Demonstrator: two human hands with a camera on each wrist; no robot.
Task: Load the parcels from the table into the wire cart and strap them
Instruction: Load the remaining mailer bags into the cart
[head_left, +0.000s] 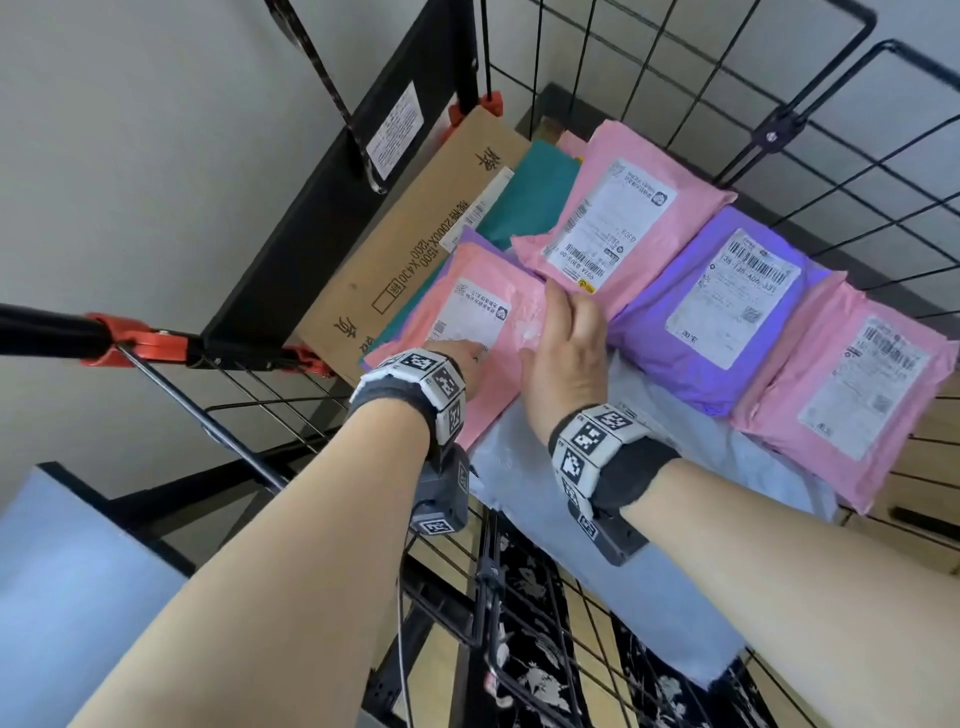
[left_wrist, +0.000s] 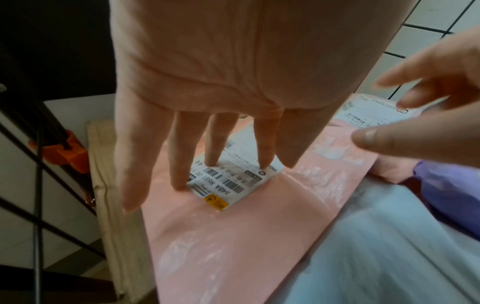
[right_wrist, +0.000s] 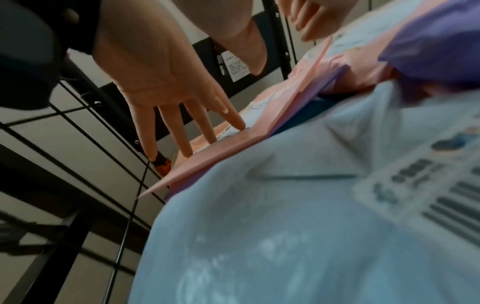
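Note:
A salmon-pink parcel (head_left: 519, 312) with a white label lies at the near left of the load in the black wire cart (head_left: 779, 124). My left hand (head_left: 462, 356) presses straight fingertips (left_wrist: 213, 160) onto its label. My right hand (head_left: 569, 338) rests flat and open on the parcel's right edge, fingers spread (left_wrist: 420, 123). In the right wrist view the left hand's fingers (right_wrist: 182, 127) stand on the pink parcel (right_wrist: 221, 160), which overlaps a pale blue parcel (right_wrist: 285, 226). A larger pink parcel (head_left: 623, 218), a purple one (head_left: 727, 306) and another pink one (head_left: 852, 395) lie beyond.
A long cardboard box (head_left: 415, 234) and a teal parcel (head_left: 530, 197) fill the cart's left side. The pale blue parcel (head_left: 519, 483) lies across the near rim under my right wrist. Orange clamps (head_left: 145, 340) hold a black bar at the left. A pale blue surface (head_left: 62, 597) sits bottom left.

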